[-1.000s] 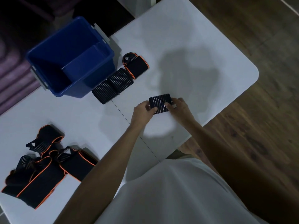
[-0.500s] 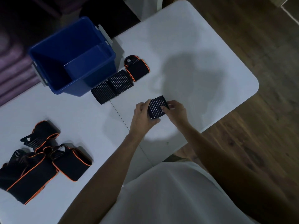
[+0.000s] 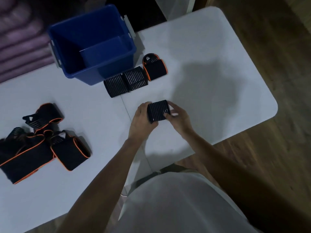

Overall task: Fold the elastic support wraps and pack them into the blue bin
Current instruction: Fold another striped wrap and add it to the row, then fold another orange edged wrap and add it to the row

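A folded black ribbed wrap (image 3: 158, 110) is held over the white table between both hands. My left hand (image 3: 142, 120) grips its left side and my right hand (image 3: 178, 117) pinches its right edge. The blue bin (image 3: 94, 46) stands at the back left and looks empty inside. In front of it lie two folded ribbed wraps (image 3: 125, 81) and one folded orange-trimmed wrap (image 3: 154, 68). A heap of unfolded black wraps with orange trim (image 3: 40, 142) lies at the left.
The white table (image 3: 210, 64) ends at a rounded corner on the right, with wooden floor (image 3: 277, 47) beyond. A seam runs across the tabletop under my left hand. My white shirt fills the bottom of the view.
The wrap was turned from tilted to lying flat between my hands, and both hands stayed together on it. The view has shifted, so the bin and the heap sit further right.
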